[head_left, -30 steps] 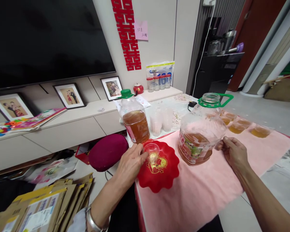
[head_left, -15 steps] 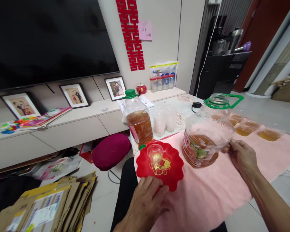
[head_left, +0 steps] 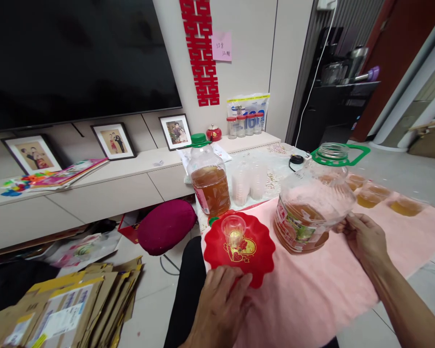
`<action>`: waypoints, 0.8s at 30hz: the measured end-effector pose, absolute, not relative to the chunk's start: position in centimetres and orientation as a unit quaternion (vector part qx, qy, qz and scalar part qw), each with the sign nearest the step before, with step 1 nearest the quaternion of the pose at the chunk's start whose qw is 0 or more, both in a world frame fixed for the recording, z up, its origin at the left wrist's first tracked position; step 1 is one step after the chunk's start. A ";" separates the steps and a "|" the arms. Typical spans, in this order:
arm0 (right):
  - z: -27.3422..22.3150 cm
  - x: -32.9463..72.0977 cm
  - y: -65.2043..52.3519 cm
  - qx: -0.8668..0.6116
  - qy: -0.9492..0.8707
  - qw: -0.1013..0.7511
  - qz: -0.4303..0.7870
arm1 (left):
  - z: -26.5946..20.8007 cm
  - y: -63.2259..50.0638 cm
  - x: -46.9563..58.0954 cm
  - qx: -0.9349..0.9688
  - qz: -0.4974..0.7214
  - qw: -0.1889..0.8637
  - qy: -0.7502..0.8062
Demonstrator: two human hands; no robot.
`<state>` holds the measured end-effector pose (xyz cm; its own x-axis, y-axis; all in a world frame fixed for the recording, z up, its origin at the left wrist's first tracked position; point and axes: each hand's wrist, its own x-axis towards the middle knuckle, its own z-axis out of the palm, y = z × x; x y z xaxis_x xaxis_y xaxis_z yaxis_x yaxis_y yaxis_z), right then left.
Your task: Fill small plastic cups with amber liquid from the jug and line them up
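My left hand (head_left: 223, 300) rests at the near rim of a red scalloped tray (head_left: 258, 268), its fingers curled over the edge. A clear plastic cup (head_left: 234, 229) stands in the tray. My right hand (head_left: 367, 238) is at the lower right side of a large open clear jug (head_left: 315, 198). Its thumb and fingers are drawn together against the jug's wall, with the fingertips partly hidden. Amber liquid fills the lower part of the jug, which has a green collar and handle. Behind the tray stands a second jug (head_left: 209, 188) of amber liquid, capped in green.
A pink towel (head_left: 304, 290) covers the near table. Filled cups (head_left: 406, 206) stand at right, and stacked cups (head_left: 257, 181) behind. Left of the table are a maroon stool (head_left: 166, 227) and flattened cardboard (head_left: 68, 309). A cabinet (head_left: 137, 176) holds framed photos and red-lidded jars (head_left: 240, 126).
The view has shifted slightly. Both hands keep nearly the same places at the tray and the open jug.
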<state>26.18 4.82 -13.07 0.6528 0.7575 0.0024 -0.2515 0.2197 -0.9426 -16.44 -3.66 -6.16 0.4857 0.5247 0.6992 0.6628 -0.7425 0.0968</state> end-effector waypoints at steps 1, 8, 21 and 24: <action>-13.1 26.2 4.8 -0.523 -0.243 0.742 0.340 | -6.1 -4.0 -15.9 -0.853 -0.381 0.085 -0.347; -13.2 26.3 4.8 -0.514 -0.265 0.743 0.337 | -5.0 -5.9 -7.2 -0.706 -0.468 -0.313 -0.429; -12.9 26.5 4.3 -0.476 -0.330 0.739 0.344 | -2.1 0.5 2.1 -0.572 -0.363 -0.475 -0.561; -12.1 26.0 4.0 -0.472 -0.360 0.717 0.365 | -3.1 0.8 2.4 -0.581 -0.355 -0.466 -0.565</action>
<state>26.05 4.04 -12.13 0.4746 0.8632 0.1722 -0.1831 0.2881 -0.9399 2.35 0.84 -3.05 0.1111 0.9872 -0.1143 0.3258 0.0725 0.9426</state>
